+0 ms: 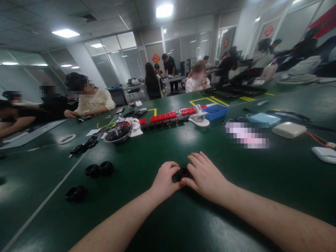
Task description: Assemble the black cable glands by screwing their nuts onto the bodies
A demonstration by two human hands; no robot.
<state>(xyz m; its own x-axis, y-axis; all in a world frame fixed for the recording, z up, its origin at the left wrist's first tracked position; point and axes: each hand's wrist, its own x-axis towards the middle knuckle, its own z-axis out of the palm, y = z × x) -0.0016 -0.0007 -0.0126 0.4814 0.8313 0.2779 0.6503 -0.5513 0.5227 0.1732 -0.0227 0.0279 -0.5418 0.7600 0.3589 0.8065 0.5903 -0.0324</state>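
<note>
A small black part with a round hole (pixel 184 172) is between my two hands, over the middle of the green table (pixel 147 154). My left hand (pixel 166 176) grips it from the left with thumb and fingers. From the right, my right hand (pixel 203 173) closes on it, thumb against its near side and fingers over its far side. Most of the part is hidden by my fingers. To the left lie a pair of glossy black rounded pieces (pixel 99 169) side by side, and nearer to me another glossy black piece (pixel 76 194).
A metal bowl with dark contents (pixel 117 136), red-and-black strips (pixel 165 119), a white stand (pixel 198 117) and a blue bin (pixel 215 111) stand farther back. At right lie a light-blue case (pixel 265 119) and a cream case (pixel 288 130). Other people sit around the table.
</note>
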